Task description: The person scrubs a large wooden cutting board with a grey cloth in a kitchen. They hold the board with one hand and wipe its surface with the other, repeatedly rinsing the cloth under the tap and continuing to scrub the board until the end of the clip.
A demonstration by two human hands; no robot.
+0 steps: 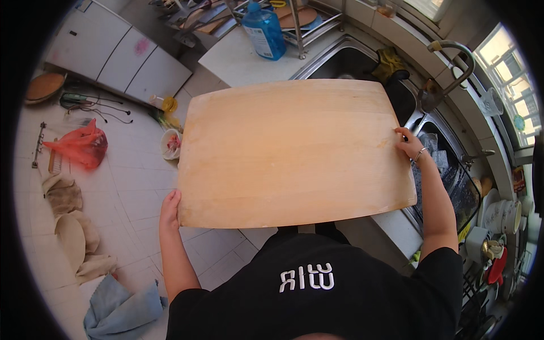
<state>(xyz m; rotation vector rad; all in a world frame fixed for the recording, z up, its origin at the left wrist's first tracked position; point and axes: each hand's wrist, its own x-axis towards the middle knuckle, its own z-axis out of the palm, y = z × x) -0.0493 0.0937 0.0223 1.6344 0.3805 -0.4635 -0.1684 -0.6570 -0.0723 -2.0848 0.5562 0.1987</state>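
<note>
A large rectangular wooden board (293, 153) is held up in front of me, its broad face towards the camera. My left hand (171, 209) grips its lower left edge, the thumb near the face and the other fingers hidden behind. At the upper right edge, my right hand (410, 143) holds on, a bracelet at its wrist. The board's right end covers part of a double steel sink (350, 42). Beyond its top edge, a blue plastic pump bottle (264, 36) stands on a white counter (229, 63).
A curved faucet (461, 46) rises over the sink, where yellow and black gloves (390, 63) hang. Stacked bowls (503, 216) stand at the right. A red plastic bag (87, 144), a blue cloth (123, 308) and a small bin (170, 146) lie or stand at the left.
</note>
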